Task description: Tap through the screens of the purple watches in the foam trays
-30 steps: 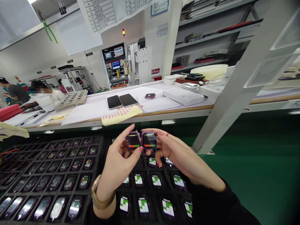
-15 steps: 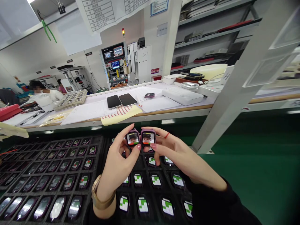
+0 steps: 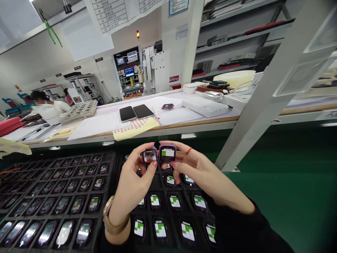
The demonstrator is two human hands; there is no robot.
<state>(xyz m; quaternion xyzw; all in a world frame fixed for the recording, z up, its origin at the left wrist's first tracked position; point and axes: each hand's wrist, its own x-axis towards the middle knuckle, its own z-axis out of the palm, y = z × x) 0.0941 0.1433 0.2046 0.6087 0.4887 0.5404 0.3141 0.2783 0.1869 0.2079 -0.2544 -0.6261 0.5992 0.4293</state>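
Observation:
Two small purple-cased smartwatches are held side by side over a foam tray. My left hand (image 3: 137, 179) grips the left watch (image 3: 150, 156) between thumb and fingers; its screen shows a dim picture with a red strip below. In my right hand (image 3: 192, 163) is the right watch (image 3: 167, 153), pinched at its edges, with a green and white grid on its screen. Beneath my hands, the right black tray (image 3: 149, 221) holds several watches with green and white screens. To the left, another black tray (image 3: 109, 189) holds several watches, many with dark screens.
Beyond the trays is a shelf (image 3: 168, 131) with two phones (image 3: 135, 112), papers, another watch (image 3: 167, 106) and a white box (image 3: 205, 106). A slanted metal post (image 3: 252, 88) rises at the right. A person (image 3: 50, 103) sits at the far left.
The right watch's screen has switched from a face picture to a green and white grid. The left watch's picture has become dimmer. Both hands have barely moved and keep their hold.

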